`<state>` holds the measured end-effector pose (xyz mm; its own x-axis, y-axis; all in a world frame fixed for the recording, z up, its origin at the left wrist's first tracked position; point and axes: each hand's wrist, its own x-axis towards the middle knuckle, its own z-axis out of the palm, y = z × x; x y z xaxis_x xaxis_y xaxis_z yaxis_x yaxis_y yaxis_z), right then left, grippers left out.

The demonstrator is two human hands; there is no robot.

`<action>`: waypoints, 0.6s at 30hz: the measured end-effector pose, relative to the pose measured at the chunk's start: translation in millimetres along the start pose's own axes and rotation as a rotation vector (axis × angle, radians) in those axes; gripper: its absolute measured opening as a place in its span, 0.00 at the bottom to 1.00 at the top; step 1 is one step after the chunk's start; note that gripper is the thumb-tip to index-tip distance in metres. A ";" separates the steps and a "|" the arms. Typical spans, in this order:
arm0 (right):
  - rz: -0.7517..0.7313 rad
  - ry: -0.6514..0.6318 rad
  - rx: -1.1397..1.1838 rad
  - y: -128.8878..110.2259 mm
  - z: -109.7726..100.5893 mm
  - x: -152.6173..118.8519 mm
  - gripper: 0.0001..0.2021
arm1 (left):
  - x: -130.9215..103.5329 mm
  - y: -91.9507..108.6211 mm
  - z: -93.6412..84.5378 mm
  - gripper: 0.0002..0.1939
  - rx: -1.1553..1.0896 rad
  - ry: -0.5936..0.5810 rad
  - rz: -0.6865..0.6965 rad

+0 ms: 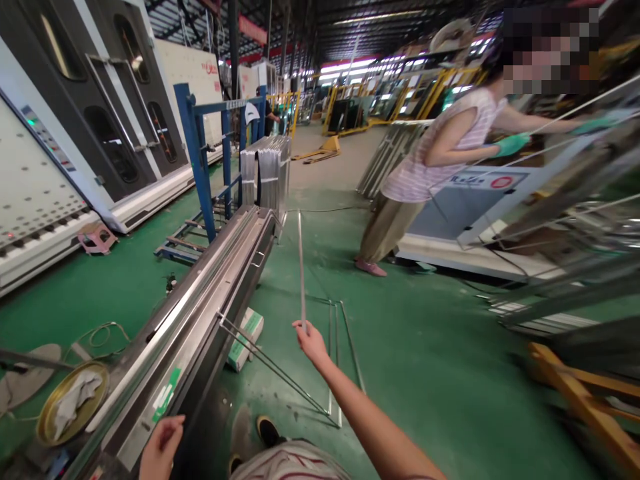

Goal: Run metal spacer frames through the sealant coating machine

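My right hand (pixel 313 343) is closed around the near end of a long thin metal bar (pixel 301 267), which points away from me over the green floor. Low at the left, my left hand (pixel 163 445) hovers by the near end of a long metal-topped bench (pixel 200 303). Its fingers are loosely bent, and nothing shows between them. Close to that hand, a green and white label (pixel 167 395) sticks to the bench. Thin bent metal frames (pixel 285 373) lean against the bench's right side and reach down to the floor. Whether the held bar belongs to a larger frame, I cannot tell.
A co-worker (pixel 425 153) in green gloves handles long thin strips at the right. Bundled metal frames (pixel 267 173) stand beyond the bench near a blue rack (pixel 197 160). A small box (pixel 246 339) lies beside the bench, a yellow trolley (pixel 590 400) at right.
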<state>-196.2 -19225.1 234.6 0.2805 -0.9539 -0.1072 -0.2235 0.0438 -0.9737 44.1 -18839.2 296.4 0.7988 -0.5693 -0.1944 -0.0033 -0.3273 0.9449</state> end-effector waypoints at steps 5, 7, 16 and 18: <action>-0.163 0.126 -0.113 -40.6 -36.0 -52.6 0.19 | 53.5 94.5 98.9 0.17 0.105 -0.484 0.242; -0.224 0.141 -0.143 -57.5 -22.2 -76.1 0.19 | 56.2 135.1 143.8 0.19 0.124 -0.555 0.341; -0.744 -0.542 -0.509 -42.8 66.2 -123.9 0.36 | 22.4 175.6 188.1 0.33 -0.325 -0.171 0.264; -0.700 -0.560 -0.622 -32.8 64.5 -110.0 0.37 | 22.9 157.7 141.3 0.30 -0.362 0.026 0.231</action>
<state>-159.5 -19102.5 265.4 0.8792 -0.4316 0.2017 -0.2378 -0.7645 -0.5992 -23.2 -19010.5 403.8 0.8167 -0.5759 0.0355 0.0239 0.0952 0.9952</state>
